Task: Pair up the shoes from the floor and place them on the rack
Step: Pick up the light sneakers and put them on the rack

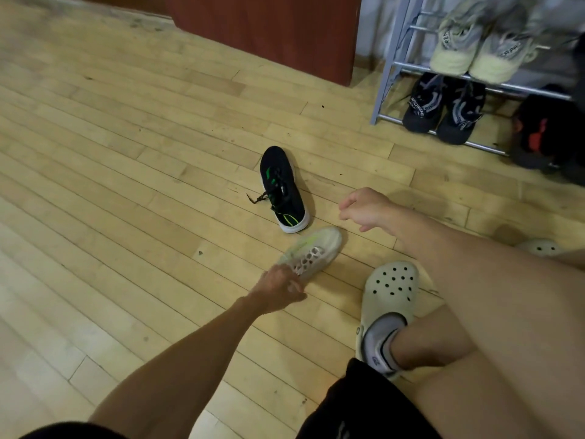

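Cream clog [391, 289], worn on a foot, floor's near right. Left hand [278, 289] pinches the heel of a pale mesh shoe [311, 251] at mid-floor. Right hand [367, 210]: fingers loosely curled, holding nothing. Black green-laced shoe [283, 188] just beyond. Rack [384, 90], floor's far right corner: pale pair [474, 55] above, dark pair [443, 112] below. Heel lettering too blurred to read.

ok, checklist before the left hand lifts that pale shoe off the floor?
1. Left hand grips the near end of the pale mesh sneaker with yellow-green trim: ok.
2. Right hand free, fingers relaxed, holding nothing: ok.
3. Pale sneaker's mate in view on the wooden floor: not ok, none seen.
4. Black knit sneaker with green stripes and white sole upright, apart from the pale sneaker: ok.
5. Free slot on the grey metal rack: cannot tell; visible tiers hold paired shoes, the rest is cut off.
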Available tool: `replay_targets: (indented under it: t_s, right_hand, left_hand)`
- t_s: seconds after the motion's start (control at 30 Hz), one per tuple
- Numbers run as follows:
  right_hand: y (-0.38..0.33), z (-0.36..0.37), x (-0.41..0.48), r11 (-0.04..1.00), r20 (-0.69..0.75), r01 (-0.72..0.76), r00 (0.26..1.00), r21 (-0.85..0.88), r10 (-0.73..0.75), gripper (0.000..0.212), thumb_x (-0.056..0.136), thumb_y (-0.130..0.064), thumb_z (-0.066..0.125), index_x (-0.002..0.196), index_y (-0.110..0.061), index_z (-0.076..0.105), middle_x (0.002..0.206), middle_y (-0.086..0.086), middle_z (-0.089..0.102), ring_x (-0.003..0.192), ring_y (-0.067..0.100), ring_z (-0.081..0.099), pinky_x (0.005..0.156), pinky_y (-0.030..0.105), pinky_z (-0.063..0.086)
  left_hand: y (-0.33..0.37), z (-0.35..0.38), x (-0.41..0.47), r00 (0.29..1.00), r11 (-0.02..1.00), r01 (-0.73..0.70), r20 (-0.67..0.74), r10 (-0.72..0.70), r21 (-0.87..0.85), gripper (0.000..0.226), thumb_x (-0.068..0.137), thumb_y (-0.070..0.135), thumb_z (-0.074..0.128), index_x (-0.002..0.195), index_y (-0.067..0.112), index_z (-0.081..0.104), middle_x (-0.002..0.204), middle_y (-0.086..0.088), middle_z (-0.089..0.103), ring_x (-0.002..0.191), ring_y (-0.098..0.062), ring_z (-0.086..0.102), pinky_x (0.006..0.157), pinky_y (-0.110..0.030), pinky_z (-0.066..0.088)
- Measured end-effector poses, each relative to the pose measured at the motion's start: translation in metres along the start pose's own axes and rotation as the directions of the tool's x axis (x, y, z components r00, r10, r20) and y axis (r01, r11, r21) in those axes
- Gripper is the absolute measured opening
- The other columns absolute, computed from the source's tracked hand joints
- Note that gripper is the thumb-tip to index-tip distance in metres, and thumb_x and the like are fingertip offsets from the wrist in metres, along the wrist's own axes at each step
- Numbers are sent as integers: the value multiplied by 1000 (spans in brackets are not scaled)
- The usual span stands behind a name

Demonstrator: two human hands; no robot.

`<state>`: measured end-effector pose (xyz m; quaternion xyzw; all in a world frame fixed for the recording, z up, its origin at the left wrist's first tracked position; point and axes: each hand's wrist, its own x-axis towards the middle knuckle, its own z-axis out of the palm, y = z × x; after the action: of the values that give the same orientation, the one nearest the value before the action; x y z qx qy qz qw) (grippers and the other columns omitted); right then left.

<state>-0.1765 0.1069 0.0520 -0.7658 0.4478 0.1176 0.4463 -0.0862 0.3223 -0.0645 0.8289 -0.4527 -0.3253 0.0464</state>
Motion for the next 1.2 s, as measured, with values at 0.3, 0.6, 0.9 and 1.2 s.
replay_targets:
  t_s: [0.3, 0.6, 0.9, 1.2]
  right_hand:
    - [23, -9, -5, 999, 33, -1, 999, -37, 2, 25, 90, -15, 58, 113, -13, 67, 111, 2, 59, 111, 22, 59, 87, 33, 57]
    - [44, -18, 4, 999, 89, -12, 996, -51, 16, 22, 89, -18, 60, 109, -18, 67, 108, 0, 60, 103, 25, 63, 79, 30, 56]
    - [16, -32, -11, 996, 87, 14, 996, -82, -6, 27, 90, -19, 59, 116, -13, 65, 122, 6, 61, 106, 22, 61, 85, 33, 57]
    - [-7, -146, -70, 993, -133, 81, 987, -82, -92, 38, 90, -25, 61, 123, -6, 61, 119, 15, 64, 100, 26, 65, 79, 33, 56]
  left_hand:
    - [-27, 2, 18, 897, 887, 442, 58, -439, -131, 60, 90, 27, 59, 144, 14, 37, 141, -16, 37, 125, -33, 42, 102, -42, 43]
    - [-26, 7, 20, 766, 710, 634, 375, -522, -306, 63, 73, 16, 80, 125, 3, 47, 121, -12, 53, 105, -28, 54, 81, -34, 50]
    - [8, -50, 17, 859, 565, 509, 419, -294, -649, 37, 78, 8, 75, 110, 6, 57, 85, -11, 64, 70, -21, 60, 59, -29, 53]
    - [131, -201, 23, 1000, 656, 19, 24, -1, -755, 52, 72, 6, 80, 121, 10, 62, 114, -14, 71, 95, -24, 69, 75, -32, 59]
